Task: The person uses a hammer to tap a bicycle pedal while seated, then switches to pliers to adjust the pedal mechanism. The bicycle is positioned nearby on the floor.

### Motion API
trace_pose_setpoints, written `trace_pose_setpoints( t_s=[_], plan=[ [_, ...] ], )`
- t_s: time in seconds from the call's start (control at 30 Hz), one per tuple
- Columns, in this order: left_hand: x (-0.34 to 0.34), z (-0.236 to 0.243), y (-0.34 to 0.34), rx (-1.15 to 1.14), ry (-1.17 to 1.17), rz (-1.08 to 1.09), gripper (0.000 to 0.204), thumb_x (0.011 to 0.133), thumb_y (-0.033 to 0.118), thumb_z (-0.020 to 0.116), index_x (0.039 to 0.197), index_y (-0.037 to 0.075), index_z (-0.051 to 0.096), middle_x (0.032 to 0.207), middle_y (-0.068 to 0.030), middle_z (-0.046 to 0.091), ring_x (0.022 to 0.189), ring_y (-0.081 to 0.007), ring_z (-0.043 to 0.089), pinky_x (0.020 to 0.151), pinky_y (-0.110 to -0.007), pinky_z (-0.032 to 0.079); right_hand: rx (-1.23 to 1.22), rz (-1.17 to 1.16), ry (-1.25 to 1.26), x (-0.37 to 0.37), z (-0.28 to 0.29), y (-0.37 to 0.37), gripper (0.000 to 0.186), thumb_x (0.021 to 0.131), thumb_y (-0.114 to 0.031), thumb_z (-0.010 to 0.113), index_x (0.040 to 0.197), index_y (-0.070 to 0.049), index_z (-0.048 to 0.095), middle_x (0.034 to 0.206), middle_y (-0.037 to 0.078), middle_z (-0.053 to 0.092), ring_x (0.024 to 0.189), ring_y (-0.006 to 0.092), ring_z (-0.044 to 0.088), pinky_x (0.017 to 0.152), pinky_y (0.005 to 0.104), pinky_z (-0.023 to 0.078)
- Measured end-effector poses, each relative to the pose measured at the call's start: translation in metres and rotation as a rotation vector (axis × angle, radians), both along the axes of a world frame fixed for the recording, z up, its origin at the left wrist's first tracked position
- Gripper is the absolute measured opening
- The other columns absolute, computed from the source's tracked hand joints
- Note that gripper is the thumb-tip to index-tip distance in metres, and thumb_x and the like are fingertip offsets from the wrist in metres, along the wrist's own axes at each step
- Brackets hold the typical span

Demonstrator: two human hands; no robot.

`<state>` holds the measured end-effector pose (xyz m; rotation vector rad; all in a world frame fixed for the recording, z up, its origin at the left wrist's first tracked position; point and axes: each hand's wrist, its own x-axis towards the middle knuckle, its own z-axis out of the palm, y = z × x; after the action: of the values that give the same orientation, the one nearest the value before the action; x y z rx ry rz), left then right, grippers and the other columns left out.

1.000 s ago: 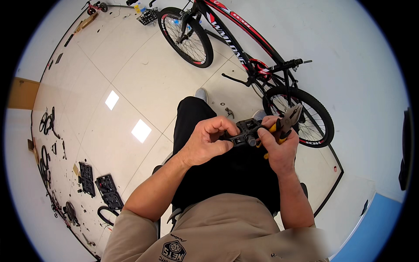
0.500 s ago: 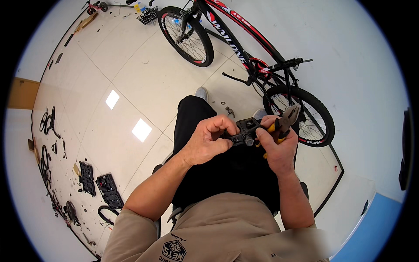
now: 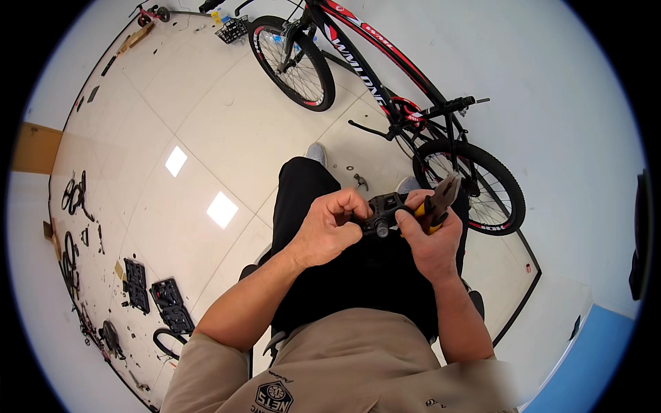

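Note:
Over my lap I hold a black bicycle pedal (image 3: 387,205) between both hands. My left hand (image 3: 332,224) is closed, its thumb and fingers pinching the pedal's left end; whether a small part sits between those fingertips is hidden. The pedal's round end (image 3: 382,230) points toward me. My right hand (image 3: 435,230) grips the pedal's right side with the thumb and also keeps a pair of pliers (image 3: 447,193) with yellow-and-black handles in its palm. The metal jaws of the pliers stick out past the fingers, away from me.
A black and red bicycle (image 3: 365,76) leans along the white wall ahead. A hammer (image 3: 361,182) lies on the tiles near my shoe. Toolbox trays (image 3: 172,305), a loose tyre (image 3: 167,342) and scattered bike parts (image 3: 76,196) cover the floor at left. A black basket (image 3: 232,29) stands far off.
Both hands, with the pedal and pliers, have shifted slightly left and toward me. The pliers' jaws have dropped a little. Each hand keeps its hold.

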<state>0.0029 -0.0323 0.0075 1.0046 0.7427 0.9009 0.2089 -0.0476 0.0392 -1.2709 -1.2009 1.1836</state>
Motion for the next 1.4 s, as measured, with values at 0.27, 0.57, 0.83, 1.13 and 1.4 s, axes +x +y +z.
trace_pose_setpoints(
  t_s=[0.27,0.57,0.83,1.13,1.4],
  plan=[
    [0.002,0.001,0.0,-0.021,0.065,0.056,0.017,0.07,-0.008,0.049,0.084,0.001,0.054,0.092,-0.0072,0.06,0.086,-0.0128,0.053,0.081,-0.027,0.044,-0.009,-0.025,0.018,-0.004,-0.005,-0.001,0.018,0.083,0.0,0.075,0.092,-0.004,0.06,0.086,-0.004,0.058,0.067,0.0013,0.048,0.059,0.0175,0.04],
    [0.005,0.0,0.0,-0.076,0.151,0.087,0.018,0.068,-0.01,0.046,0.08,0.0,0.054,0.085,-0.0064,0.06,0.08,-0.0117,0.051,0.074,-0.025,0.042,0.005,-0.006,-0.067,-0.002,-0.017,-0.003,0.02,0.083,-0.004,0.077,0.094,-0.005,0.06,0.08,-0.007,0.055,0.064,-0.0008,0.045,0.057,0.0168,0.037],
    [0.007,-0.003,-0.002,-0.084,0.166,0.088,0.02,0.069,-0.011,0.046,0.081,0.0,0.057,0.085,-0.0043,0.062,0.077,-0.0091,0.051,0.072,-0.024,0.042,-0.105,-0.023,-0.003,0.0,-0.018,-0.005,0.018,0.083,-0.005,0.077,0.091,-0.005,0.061,0.076,-0.008,0.053,0.062,-0.0007,0.043,0.056,0.0175,0.035],
    [0.006,-0.01,0.003,-0.316,-0.11,0.12,0.021,0.069,-0.008,0.047,0.084,0.002,0.058,0.086,-0.0066,0.064,0.076,-0.0166,0.061,0.08,-0.037,0.056,-0.154,-0.028,0.175,0.002,-0.009,-0.002,0.01,0.091,-0.008,0.069,0.097,-0.003,0.063,0.075,-0.002,0.061,0.062,0.0025,0.05,0.054,0.0183,0.037],
    [0.0,-0.007,0.011,-0.548,-0.399,0.117,0.016,0.084,0.0,0.054,0.097,0.008,0.056,0.09,-0.0073,0.063,0.083,-0.0211,0.066,0.086,-0.054,0.059,-0.587,-0.209,0.499,0.044,-0.019,0.002,0.027,0.087,-0.004,0.057,0.114,-0.004,0.058,0.104,0.01,0.065,0.076,0.0172,0.063,0.054,0.0248,0.039]
  ],
)
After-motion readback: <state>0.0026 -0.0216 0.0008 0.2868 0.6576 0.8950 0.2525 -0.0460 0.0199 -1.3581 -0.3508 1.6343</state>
